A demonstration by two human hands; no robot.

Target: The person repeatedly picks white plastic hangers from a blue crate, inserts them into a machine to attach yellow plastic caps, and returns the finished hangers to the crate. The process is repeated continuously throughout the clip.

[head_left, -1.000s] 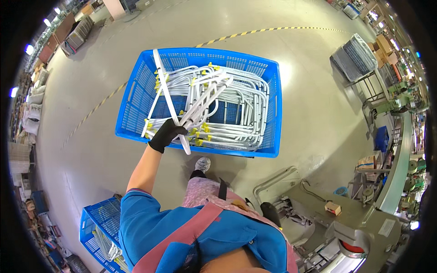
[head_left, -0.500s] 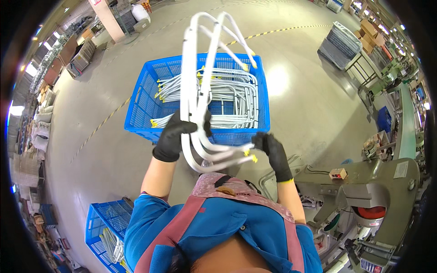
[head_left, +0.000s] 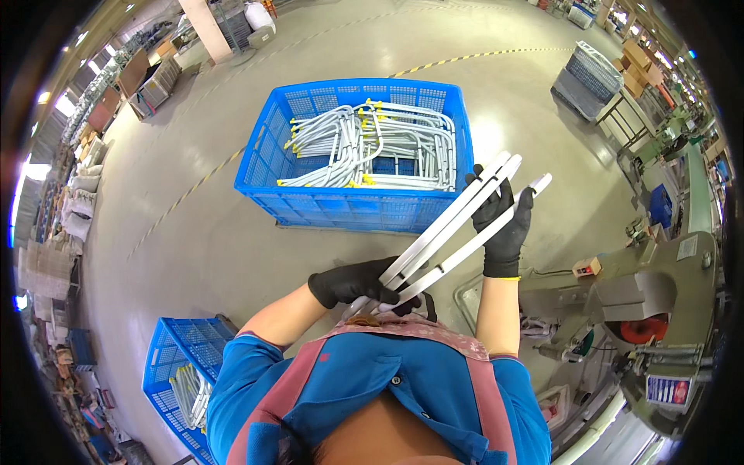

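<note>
My black-gloved left hand [head_left: 349, 284] is closed around the lower part of several bent white tubes [head_left: 459, 253] just in front of my apron. The tubes slant up to the right, with small black marks along them. My right hand [head_left: 504, 226], also in a black glove, is wrapped around their upper portion, its fingers behind them and its thumb in front. The tubes' lower ends are partly hidden by my left glove. Beyond my hands stands a blue plastic crate [head_left: 349, 211] holding more white bent tubes [head_left: 333, 143] with yellow end caps.
A second blue crate [head_left: 159, 363] with similar tubes stands at the lower left. On my right is a green-grey machine [head_left: 558, 302] with a small switch box [head_left: 587, 267]. A stack of grey crates [head_left: 587, 77] is at the far right. Yellow-black tape [head_left: 496, 53] marks the floor.
The tubes swung from upright in front of the crate to a slant closer to my body. My left hand came down, and my right hand rose from the capped ends to grip the upper portion.
</note>
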